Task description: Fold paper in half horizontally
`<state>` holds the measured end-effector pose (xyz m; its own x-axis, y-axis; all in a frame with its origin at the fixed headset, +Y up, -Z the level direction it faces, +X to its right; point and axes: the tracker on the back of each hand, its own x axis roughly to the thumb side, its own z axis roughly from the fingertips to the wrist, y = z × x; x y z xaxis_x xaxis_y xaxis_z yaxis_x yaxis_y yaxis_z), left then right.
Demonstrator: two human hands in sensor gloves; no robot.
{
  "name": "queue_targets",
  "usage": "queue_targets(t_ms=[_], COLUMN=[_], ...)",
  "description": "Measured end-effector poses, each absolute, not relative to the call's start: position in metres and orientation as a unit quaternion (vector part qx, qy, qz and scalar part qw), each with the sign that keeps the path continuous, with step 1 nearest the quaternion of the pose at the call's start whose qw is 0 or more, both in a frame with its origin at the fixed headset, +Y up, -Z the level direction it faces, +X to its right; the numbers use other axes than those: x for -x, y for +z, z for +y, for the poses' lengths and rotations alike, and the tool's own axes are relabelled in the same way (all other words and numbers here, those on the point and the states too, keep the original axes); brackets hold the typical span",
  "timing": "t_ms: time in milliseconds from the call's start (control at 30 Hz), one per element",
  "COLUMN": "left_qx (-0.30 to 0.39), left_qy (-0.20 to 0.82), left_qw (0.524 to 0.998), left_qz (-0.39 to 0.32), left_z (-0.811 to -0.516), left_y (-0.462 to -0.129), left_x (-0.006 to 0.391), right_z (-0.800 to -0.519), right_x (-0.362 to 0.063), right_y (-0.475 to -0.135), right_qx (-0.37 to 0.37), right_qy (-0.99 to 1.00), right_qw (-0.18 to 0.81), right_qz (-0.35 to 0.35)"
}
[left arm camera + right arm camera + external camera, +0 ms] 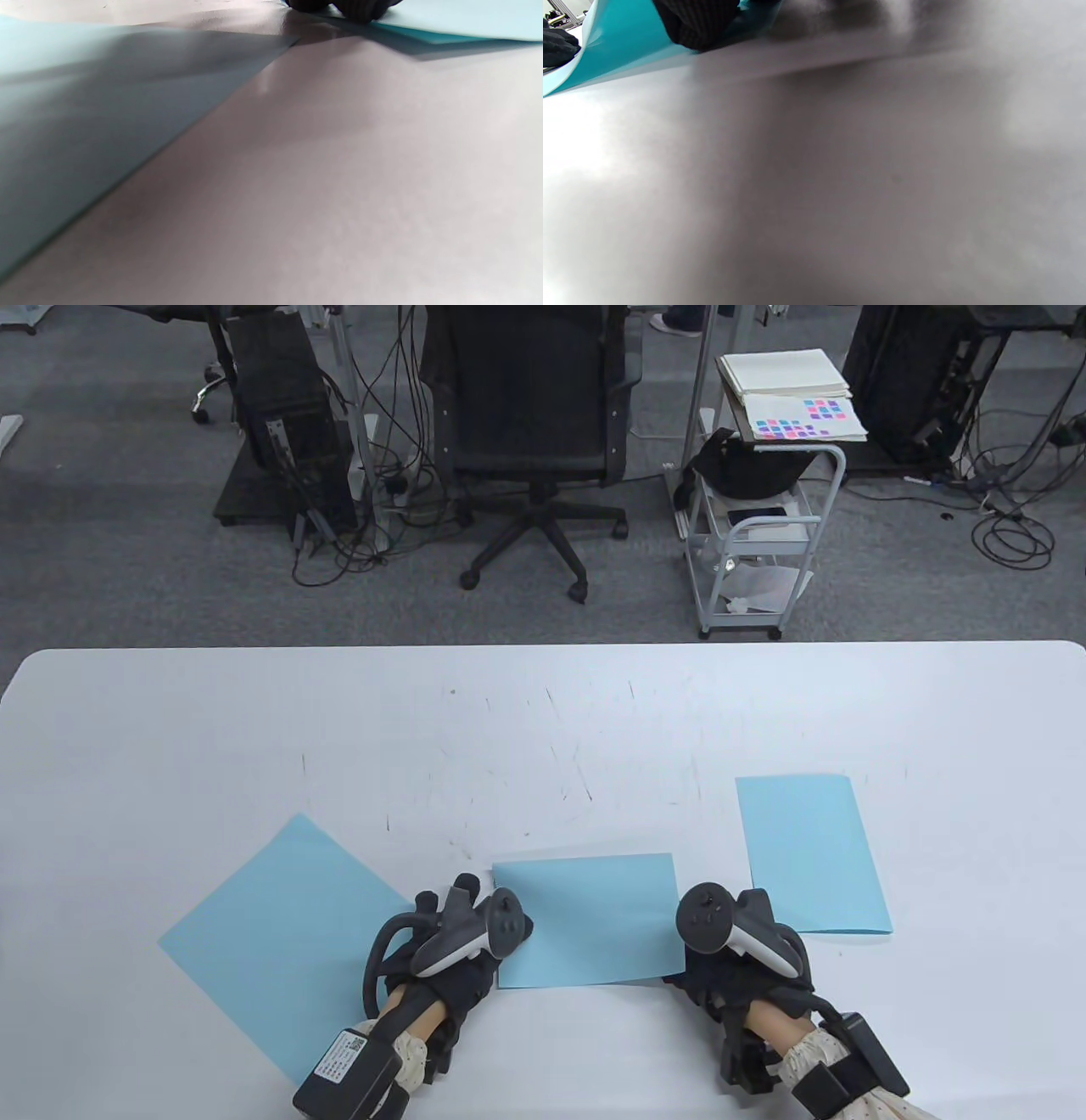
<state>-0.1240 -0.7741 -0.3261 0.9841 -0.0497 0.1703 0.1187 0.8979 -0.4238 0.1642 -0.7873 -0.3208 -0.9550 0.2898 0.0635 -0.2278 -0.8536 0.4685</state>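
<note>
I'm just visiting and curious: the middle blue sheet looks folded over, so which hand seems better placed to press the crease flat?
Probably either: the left hand and the right hand each sit at a near corner of the middle sheet.

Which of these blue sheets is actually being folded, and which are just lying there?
In the job:
middle blue sheet, already doubled over
left hand at its left edge
right hand at its right edge

Lying about:
diamond-turned sheet on the left
folded sheet on the right

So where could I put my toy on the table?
Bare table runs along the far edge, beyond all three blue sheets. It's crowded near the front: left sheet, middle sheet between the left hand and right hand, right sheet.
</note>
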Motion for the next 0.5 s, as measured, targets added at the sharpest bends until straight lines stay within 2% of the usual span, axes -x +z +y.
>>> queue_targets(t_ms=[333,500], left_qx=[0.241,0.225], left_qy=[-0.019,-0.054], left_qw=[0.967,0.97], left_qz=[-0.076,-0.076], left_z=[-0.7763,-0.7764], left_y=[-0.3269,-0.326], left_x=[0.1244,0.1234], right_z=[-0.7867,-0.7804], right_x=[-0.165,-0.1695], right_y=[-0.3219,-0.3234], right_qx=[-0.068,-0.058], right_qy=[0.959,0.96], right_qw=[0.143,0.149], right_qz=[0.235,0.231])
